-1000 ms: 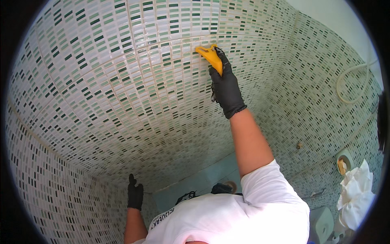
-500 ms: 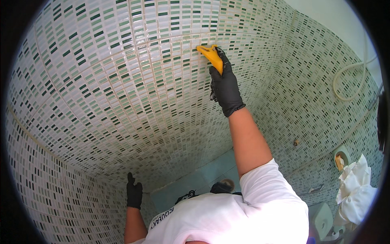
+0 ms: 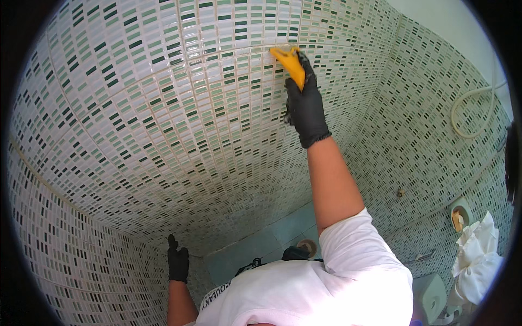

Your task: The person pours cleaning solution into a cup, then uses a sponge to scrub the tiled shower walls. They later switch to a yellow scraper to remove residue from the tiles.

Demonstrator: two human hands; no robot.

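Note:
My right hand (image 3: 309,111), in a black glove, is closed round a yellow scrub brush (image 3: 291,66). It holds the brush against the tiled wall (image 3: 217,103) in front of me, beside a horizontal grout seam; the brush's underside is hidden. Lower down on the left, my left hand (image 3: 178,263) wears a matching black glove. One finger of it points up, the others are foreshortened, and nothing shows in its grasp. It is close to the corner where the front and left walls meet.
At right, a pale hose (image 3: 457,117) hangs in a loop on the wall. Below it are a soap holder (image 3: 461,212), a bunched white cloth (image 3: 478,255) and a pale green plastic fixture (image 3: 432,299). A small round container (image 3: 308,248) sits on the blue-green floor tiles (image 3: 285,228).
My right hand has slid the scrub brush a little up and to the right along the wall, up to the grout seam. My left hand has barely moved.

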